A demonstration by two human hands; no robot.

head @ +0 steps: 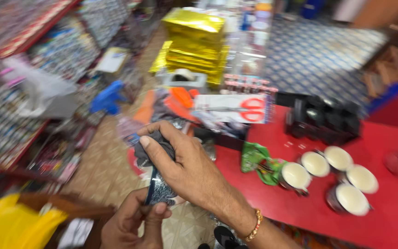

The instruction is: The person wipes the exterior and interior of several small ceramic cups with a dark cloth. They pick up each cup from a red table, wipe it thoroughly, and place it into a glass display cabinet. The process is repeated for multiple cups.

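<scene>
**Both hands work a small dark packet beside the red counter**

The long red counter [392, 216] fills the right side of the shop, running from near to far. To the left, crowded shelves of small packaged goods [47, 60] line the aisle over a patterned tile floor [102, 170]. At the far end of the counter sits a tall stack of shiny gold foil sheets [194, 41], and just in front of it lies a carded pair of red-handled scissors [236, 109]. A cluster of black box-like items [325, 120] stands on the counter further right, with a group of round white-topped tins [332, 177] nearer, and a crumpled green wrapper [256, 161] beside them.

Off the counter's near left edge, the right hand [185, 168] curls over the upper end of a dark, speckled, soft packet [158, 177], fingers closed round it. The left hand [134, 221] pinches the lower end between thumb and fingers. The packet hangs between them, above the floor and clear of the counter.

The step in hand looks like pulling or straightening the packet. The next move probably calls for a steady lower pinch while the upper hand shifts; motion blur hides finer detail.
</scene>
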